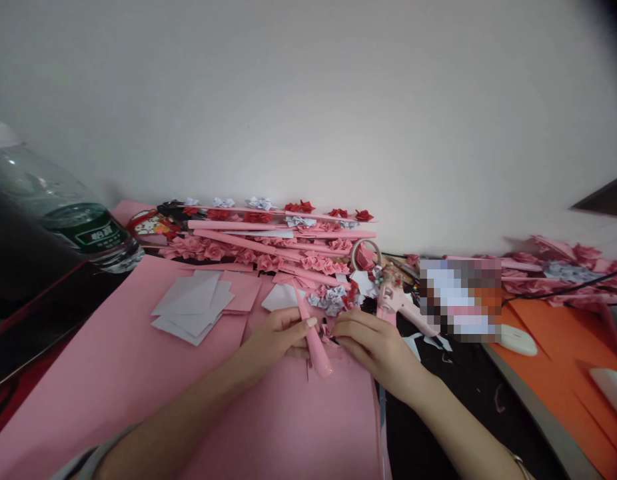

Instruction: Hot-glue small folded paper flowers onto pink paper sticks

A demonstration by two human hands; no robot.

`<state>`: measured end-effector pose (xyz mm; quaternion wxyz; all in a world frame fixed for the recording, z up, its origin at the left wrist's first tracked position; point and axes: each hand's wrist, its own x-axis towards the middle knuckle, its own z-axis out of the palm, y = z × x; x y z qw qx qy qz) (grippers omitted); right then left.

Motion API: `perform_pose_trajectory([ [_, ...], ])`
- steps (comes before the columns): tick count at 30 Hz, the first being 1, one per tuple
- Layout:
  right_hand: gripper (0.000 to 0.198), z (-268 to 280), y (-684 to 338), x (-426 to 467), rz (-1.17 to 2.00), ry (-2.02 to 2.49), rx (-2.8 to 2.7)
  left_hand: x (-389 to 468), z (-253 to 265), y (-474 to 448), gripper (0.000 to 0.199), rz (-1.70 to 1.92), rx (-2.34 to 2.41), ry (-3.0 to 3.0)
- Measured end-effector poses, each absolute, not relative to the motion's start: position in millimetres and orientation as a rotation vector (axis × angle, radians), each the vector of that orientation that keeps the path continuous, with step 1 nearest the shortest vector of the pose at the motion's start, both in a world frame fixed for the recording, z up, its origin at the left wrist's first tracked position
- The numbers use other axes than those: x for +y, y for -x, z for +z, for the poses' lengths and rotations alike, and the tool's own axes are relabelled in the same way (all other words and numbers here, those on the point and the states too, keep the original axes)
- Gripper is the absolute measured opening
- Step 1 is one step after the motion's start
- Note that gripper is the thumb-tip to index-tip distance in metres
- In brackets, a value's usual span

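My left hand [274,333] is closed around a slim, rolled pink paper cone [318,353], its narrow tip pointing away from me and its wide end toward me. Just right of the cone, the fingers of my right hand [371,339] are pinched together; the small thing at their tips is too hidden to name. Both hands are over large sheets of pink paper [308,427]. Folded white paper flowers [333,300] lie just beyond my fingers. A pink glue gun [406,303] rests behind my right hand.
White paper squares [193,307] lie left. Behind are stacked pink cones [253,243], red paper flowers [298,207] and a tape roll [363,253]. A large water bottle [63,207] stands far left. A white mouse [518,340] sits on orange paper [553,373] at right.
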<state>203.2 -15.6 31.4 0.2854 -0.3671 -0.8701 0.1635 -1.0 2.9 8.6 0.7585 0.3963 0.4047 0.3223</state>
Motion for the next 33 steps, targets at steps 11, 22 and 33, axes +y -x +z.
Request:
perform_pose_trajectory([
  [11, 0.016, 37.1, -201.1, -17.0, 0.326, 0.991, -2.103, 4.4, 14.5, 3.5, 0.032, 0.815, 0.976, -0.854],
  [22, 0.015, 30.2, -189.6, -26.5, 0.317, 0.967, -2.14, 3.4, 13.3, 3.7, 0.029, 0.871, 0.982, -0.843],
  [33, 0.017, 26.4, -188.7, -27.4, 0.288, 0.993, -2.165, 3.7, 13.6, 2.4, 0.03, 0.847, 0.978, -0.82],
])
